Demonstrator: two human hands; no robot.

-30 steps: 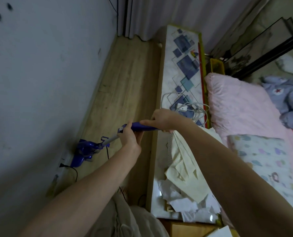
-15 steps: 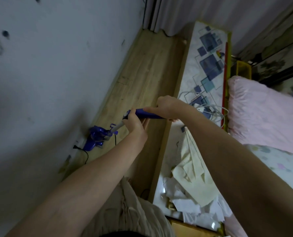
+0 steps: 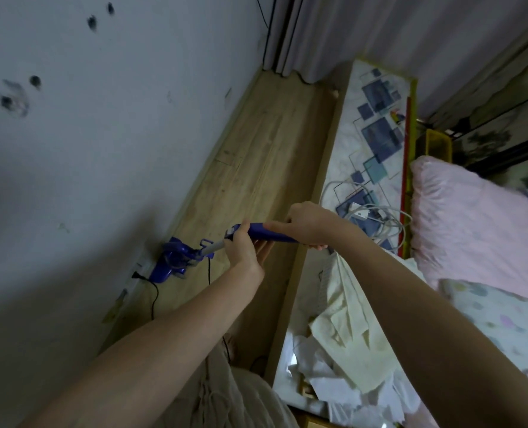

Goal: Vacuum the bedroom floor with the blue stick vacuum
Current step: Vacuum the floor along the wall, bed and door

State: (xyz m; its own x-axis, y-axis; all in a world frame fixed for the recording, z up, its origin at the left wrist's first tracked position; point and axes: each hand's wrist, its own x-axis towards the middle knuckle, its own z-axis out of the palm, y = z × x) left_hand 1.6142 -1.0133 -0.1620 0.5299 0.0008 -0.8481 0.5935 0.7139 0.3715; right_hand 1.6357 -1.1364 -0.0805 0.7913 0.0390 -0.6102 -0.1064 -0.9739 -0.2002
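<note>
Head view: both hands wrapped round the blue handle (image 3: 266,234) of the vacuum (image 3: 176,261), arms reaching forward over a strip of wood floor (image 3: 256,168)

Left hand (image 3: 242,247) gripping the lower end of the handle where the pale tube (image 3: 213,248) starts, fingers curled under, thumb on top

Right hand (image 3: 307,223) gripping the upper end, fingers closed over it, index finger laid along the handle toward the left hand

Vacuum body low on the floor, close against the grey wall (image 3: 102,149), tube slanting up to the hands

Black cord (image 3: 153,293) running from a plug (image 3: 137,275) at the wall base, just beside the vacuum body; a second loop of cord hanging near the tube

To the right, a long patterned surface (image 3: 377,125) with white cables (image 3: 370,211), cream cloth (image 3: 346,316) and crumpled paper (image 3: 327,384) lying on it

Farther right, a pink pillow (image 3: 466,223) and a printed quilt (image 3: 503,322)

Curtain (image 3: 380,29) hanging at the far end of the floor strip
</note>
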